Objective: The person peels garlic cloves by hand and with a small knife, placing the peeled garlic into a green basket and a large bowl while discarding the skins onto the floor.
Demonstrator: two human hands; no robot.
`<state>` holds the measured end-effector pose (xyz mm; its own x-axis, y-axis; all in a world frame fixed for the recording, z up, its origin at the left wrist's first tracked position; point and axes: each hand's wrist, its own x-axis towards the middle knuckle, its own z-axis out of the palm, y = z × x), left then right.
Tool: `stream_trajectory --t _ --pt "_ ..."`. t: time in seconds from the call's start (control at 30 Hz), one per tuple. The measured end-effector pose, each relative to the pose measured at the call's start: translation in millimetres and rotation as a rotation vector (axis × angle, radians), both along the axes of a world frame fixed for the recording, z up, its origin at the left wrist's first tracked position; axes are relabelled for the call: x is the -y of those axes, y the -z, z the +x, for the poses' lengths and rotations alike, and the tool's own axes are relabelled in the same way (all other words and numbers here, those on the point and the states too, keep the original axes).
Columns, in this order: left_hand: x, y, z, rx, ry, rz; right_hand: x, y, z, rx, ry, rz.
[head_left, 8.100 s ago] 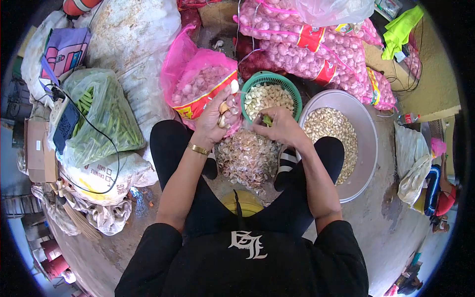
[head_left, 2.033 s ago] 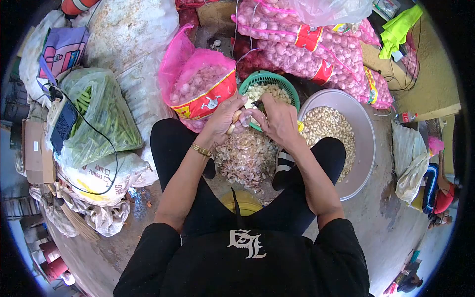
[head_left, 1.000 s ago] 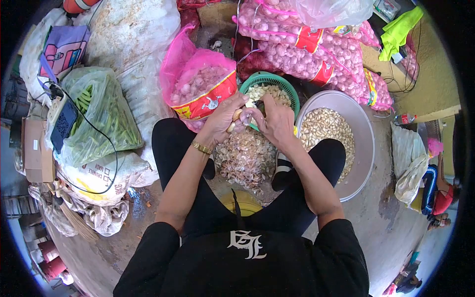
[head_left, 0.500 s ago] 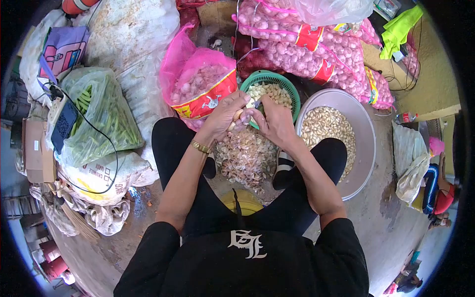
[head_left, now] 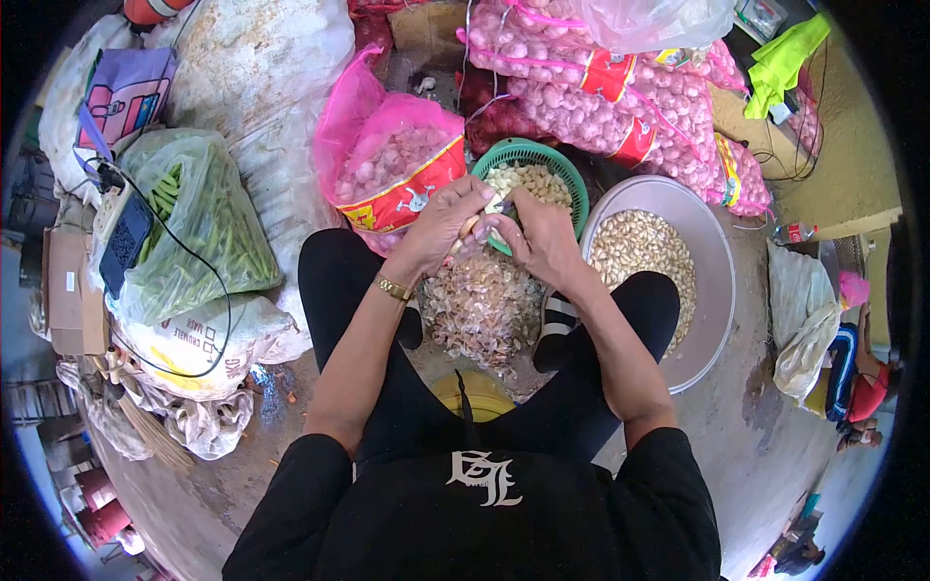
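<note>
My left hand [head_left: 436, 230], with a gold watch at the wrist, is closed around a garlic clove [head_left: 469, 228]. Fingers of my right hand [head_left: 545, 240] are wrapped around what looks like a small knife [head_left: 509, 207], mostly hidden, its dark part showing by the clove. Both hands meet just in front of a green basket [head_left: 582, 184] that holds pale peeled cloves [head_left: 542, 182]. Below them, a heap of garlic skins [head_left: 480, 310] lies on the floor between my feet. To the right stands a wide basin [head_left: 715, 320] with many unpeeled cloves [head_left: 639, 257].
An open pink mesh sack of garlic [head_left: 387, 160] stands beyond my left hand. Full garlic sacks [head_left: 620, 107] are stacked at the back. On the left sits a plastic bag of green vegetables [head_left: 208, 232], with a cable across it. White sacks [head_left: 262, 87] lie behind.
Both hands stay nearly in place over the skins. The fingers have shifted slightly around the clove, and the right hand has turned a little.
</note>
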<state>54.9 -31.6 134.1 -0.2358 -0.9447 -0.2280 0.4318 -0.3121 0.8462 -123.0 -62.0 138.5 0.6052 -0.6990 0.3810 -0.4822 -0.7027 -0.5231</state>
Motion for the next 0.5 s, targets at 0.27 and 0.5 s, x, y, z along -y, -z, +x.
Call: stream_trajectory --t 0.27,0.5 --pt "2.0 4.2 0.0 0.060 -0.043 -0.074 -3.2 -1.4 2.0 0.155 -0.019 0.258" --pt "0.8 3.8 4.3 0.012 0.004 -0.040 -1.8 3.3 -0.6 0.217 -0.089 0.390"
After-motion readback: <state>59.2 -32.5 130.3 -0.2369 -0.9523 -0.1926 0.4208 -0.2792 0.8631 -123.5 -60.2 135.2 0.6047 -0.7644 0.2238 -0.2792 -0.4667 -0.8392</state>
